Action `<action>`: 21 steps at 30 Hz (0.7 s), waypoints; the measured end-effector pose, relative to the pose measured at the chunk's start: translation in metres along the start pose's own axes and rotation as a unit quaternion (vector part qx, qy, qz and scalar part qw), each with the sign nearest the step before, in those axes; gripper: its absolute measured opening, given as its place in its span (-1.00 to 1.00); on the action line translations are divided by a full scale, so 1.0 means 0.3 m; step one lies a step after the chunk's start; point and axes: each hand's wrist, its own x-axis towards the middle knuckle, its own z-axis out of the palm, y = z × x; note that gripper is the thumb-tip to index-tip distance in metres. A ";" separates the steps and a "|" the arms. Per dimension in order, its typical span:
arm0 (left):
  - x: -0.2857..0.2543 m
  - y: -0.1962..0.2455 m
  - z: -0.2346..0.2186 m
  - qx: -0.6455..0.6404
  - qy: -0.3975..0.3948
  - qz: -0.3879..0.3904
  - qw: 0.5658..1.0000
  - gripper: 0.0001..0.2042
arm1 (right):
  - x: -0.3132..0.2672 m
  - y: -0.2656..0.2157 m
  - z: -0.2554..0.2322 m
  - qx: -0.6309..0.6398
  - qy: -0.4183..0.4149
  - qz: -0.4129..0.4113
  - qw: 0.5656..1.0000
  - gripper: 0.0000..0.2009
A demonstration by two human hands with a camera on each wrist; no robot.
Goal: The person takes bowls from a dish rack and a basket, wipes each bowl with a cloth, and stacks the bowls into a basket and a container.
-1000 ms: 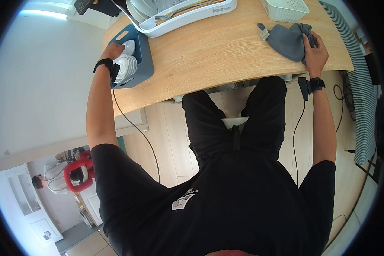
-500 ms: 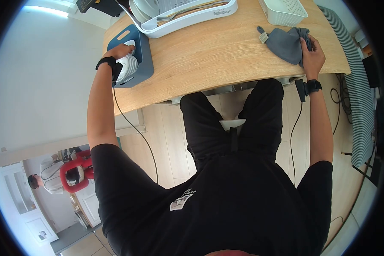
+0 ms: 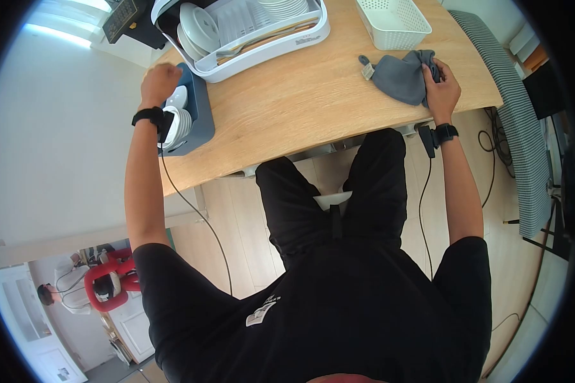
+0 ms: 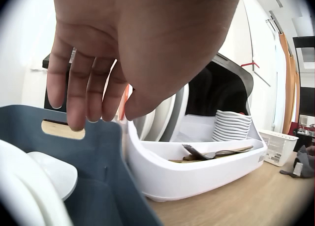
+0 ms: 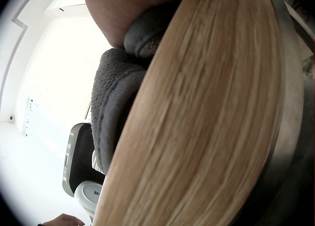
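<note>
My left hand (image 3: 160, 84) is over the far end of a blue-grey bin (image 3: 202, 118), holding nothing. In the left wrist view its fingers (image 4: 78, 95) hang down loosely near the bin's handle slot. Inside the bin lie a stack of white bowls (image 3: 180, 124) and a smaller white dish (image 4: 55, 173). On the right of the table my right hand (image 3: 443, 93) grips the bunched end of a grey cloth (image 3: 399, 78) with a loop and a pale tag. Up close, the right wrist view has the cloth (image 5: 113, 103) folded beneath that hand.
A white dish rack (image 3: 262, 57) with plates (image 3: 199, 29), a stack of small white dishes (image 3: 282, 7) and cutlery stands beside the bin. A white perforated basket (image 3: 396, 32) sits behind the cloth. Cables run from both wrists. Another person (image 3: 70, 284) is in the background.
My left hand has come up out of the bin, away from the white dish, which stays inside. The right hand keeps its grip on the cloth. The head view has shifted.
</note>
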 end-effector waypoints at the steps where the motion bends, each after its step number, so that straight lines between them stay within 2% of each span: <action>1: -0.002 0.059 -0.030 -0.029 0.031 0.055 0.998 -0.69 | 0.002 0.003 0.003 0.007 -0.001 0.006 1.000 -0.65; 4: 0.025 0.221 -0.060 -0.119 0.097 0.190 0.970 -0.75 | 0.007 0.007 0.007 0.016 -0.002 0.011 1.000 -0.65; 7: 0.070 0.389 -0.054 -0.157 0.107 0.224 0.956 -0.76 | 0.006 0.013 0.007 0.007 0.003 0.005 1.000 -0.65; 9: 0.131 0.477 -0.020 -0.132 0.171 0.307 0.927 -0.69 | 0.005 0.008 0.006 0.002 0.009 0.000 1.000 -0.66; 12: 0.201 0.603 0.021 -0.122 0.155 0.284 0.938 -0.62 | 0.002 -0.019 -0.001 -0.010 0.015 -0.002 1.000 -0.67; 14: 0.227 0.649 0.038 -0.096 0.185 0.306 0.929 -0.59 | 0.006 -0.021 -0.006 -0.038 0.011 -0.011 0.999 -0.65; 17: 0.248 0.687 0.052 -0.048 0.112 0.258 0.958 -0.60 | 0.006 -0.018 -0.006 -0.027 0.015 -0.001 1.000 -0.66; 21: 0.263 0.692 0.061 -0.016 0.070 0.236 0.969 -0.66 | -0.002 -0.019 0.007 -0.001 0.022 0.001 1.000 -0.70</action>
